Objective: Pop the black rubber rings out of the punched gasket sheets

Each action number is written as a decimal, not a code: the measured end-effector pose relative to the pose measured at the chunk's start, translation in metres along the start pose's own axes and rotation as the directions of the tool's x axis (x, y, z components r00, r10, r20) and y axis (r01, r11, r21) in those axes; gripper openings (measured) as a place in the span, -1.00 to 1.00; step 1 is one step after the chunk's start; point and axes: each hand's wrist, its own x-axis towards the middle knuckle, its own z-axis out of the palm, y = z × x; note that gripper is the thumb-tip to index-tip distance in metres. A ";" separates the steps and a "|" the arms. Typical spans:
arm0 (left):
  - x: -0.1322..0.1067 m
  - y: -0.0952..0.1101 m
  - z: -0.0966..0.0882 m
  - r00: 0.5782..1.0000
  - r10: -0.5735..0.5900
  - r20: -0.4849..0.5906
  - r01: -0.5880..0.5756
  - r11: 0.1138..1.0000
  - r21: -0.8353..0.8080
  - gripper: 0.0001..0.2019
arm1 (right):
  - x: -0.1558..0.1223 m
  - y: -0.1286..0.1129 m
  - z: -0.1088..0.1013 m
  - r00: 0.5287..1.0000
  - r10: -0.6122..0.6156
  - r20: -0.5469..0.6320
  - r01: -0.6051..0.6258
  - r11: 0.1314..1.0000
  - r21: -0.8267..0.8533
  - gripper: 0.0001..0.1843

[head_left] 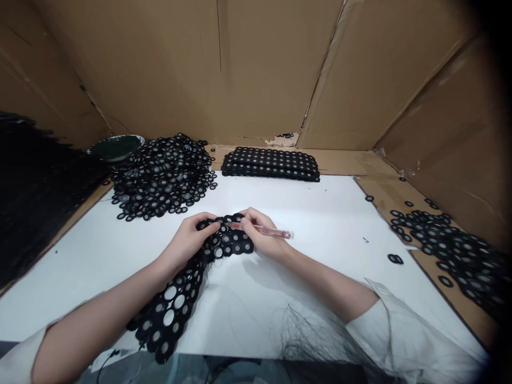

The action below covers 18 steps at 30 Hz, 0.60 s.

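A strip of joined black rings (236,246) lies between my hands, and its longer part runs down toward the table's front edge below my left wrist. My left hand (197,234) is closed on the strip's upper edge, thumb on top. In the closed fingers of my right hand (260,232) is a slim tool with a clear reddish handle (276,232); its handle end sticks out to the right. The tool's other end points at the rings beside my left thumb, and its tip is too small to make out. My right fingers also touch the strip's upper edge.
A heap of loose black rings (164,178) lies at the back left, near a bowl of dark green contents (116,148). A folded ring panel (270,162) rests at the back. More loose rings (460,248) lie on cardboard at right. Cardboard walls (264,69) enclose the white tabletop (320,208).
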 end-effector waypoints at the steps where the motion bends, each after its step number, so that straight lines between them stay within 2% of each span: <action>1: 0.000 0.000 0.000 1.000 0.000 -0.001 0.000 1.000 0.000 -0.74 | 0.000 -0.001 0.000 1.000 -0.001 -0.002 0.001 1.000 -0.027 -0.80; 8: -0.001 -0.001 0.001 0.999 -0.041 0.030 0.042 0.998 -0.056 -0.74 | -0.004 -0.005 0.005 0.999 -0.002 -0.036 -0.003 0.991 -0.131 -0.76; 11: -0.006 0.000 0.003 1.000 -0.022 0.008 0.023 0.998 -0.066 -0.75 | -0.004 -0.002 0.009 0.994 -0.085 -0.061 0.069 0.971 -0.228 -0.77; 15: -0.010 0.003 0.006 0.999 0.028 0.039 -0.026 0.999 -0.037 -0.76 | 0.001 0.006 0.015 0.973 -0.223 -0.062 0.183 0.903 -0.389 -0.79; 18: -0.008 0.005 0.005 0.999 0.023 0.041 -0.024 1.000 0.019 -0.78 | 0.004 0.008 0.012 0.981 -0.178 -0.081 0.142 0.934 -0.327 -0.78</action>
